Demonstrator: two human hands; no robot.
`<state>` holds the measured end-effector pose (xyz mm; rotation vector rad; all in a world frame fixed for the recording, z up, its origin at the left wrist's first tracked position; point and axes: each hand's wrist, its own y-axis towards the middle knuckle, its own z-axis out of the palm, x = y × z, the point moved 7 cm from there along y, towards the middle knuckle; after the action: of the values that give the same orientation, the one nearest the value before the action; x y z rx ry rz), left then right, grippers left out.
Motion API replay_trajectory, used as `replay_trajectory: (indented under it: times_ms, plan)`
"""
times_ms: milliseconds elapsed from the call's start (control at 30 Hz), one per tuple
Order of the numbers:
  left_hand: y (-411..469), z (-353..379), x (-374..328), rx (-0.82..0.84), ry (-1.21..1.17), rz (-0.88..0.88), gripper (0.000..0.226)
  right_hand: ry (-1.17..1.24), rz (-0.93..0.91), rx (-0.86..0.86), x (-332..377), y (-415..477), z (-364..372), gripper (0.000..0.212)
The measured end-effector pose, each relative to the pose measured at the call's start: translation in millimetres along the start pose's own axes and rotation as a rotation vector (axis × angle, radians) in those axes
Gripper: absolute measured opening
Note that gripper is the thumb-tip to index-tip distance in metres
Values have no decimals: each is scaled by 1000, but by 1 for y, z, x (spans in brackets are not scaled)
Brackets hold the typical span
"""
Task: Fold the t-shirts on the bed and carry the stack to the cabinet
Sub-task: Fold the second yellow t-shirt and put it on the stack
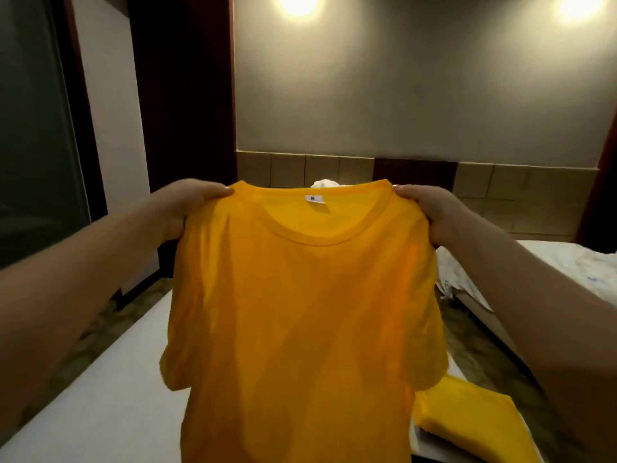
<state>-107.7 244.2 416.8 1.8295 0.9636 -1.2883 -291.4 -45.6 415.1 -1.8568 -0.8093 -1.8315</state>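
A yellow t-shirt point(300, 312) hangs upright in front of the camera, held off the bed point(110, 396) by both hands at shoulder level. The left hand point(187, 205) grips the shirt's left shoulder seam just beside the collar, fingers curled tight over the fabric with the thumb on the near side. The right hand point(430, 212) pinches the opposite shoulder in the same manner, fingers closed on the cloth. The garment faces the viewer with its round neckline open at the top and a small white label point(315, 198) visible inside the back of the collar. Both short sleeves droop down the sides, and the body of the shirt falls past the lower edge of the frame, so its hem is out of view. A second yellow garment point(467, 419) lies on the bed at lower right, partly hidden behind the held shirt; it appears folded, though its exact shape cannot be confirmed. A white cloth point(325, 183) shows just above the collar at the far end of the bed. A second bed point(547, 259) with rumpled white linen stands to the right, across a strip of patterned floor. Two wall lamps point(297, 3) glow above a tiled headboard wall.
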Motion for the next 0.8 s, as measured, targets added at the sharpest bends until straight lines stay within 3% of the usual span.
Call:
replay_trajectory:
  times_ms: [67,133,200,267,367,567,800]
  plan:
    - [-10,16,19,-44,-187,-107,45,110,99,3,-20,-8,13,45]
    - [-27,42,30,-97,-337,-118,17,210,110,-29,-38,-20,29,38]
    - [-43,67,42,-177,-348,-36,19,253,24,-76,-52,-37,47,30]
    - [-57,93,54,-236,-262,98,17,138,-158,-89,-61,-63,67,4]
    - [-73,119,72,-271,-165,192,16,-50,-333,-89,-79,-105,92,13]
    - [-89,133,94,-253,-116,204,22,-242,-380,-187,-104,-126,102,6]
    - [-88,131,104,-215,-130,188,21,-189,-406,-57,-111,-132,110,20]
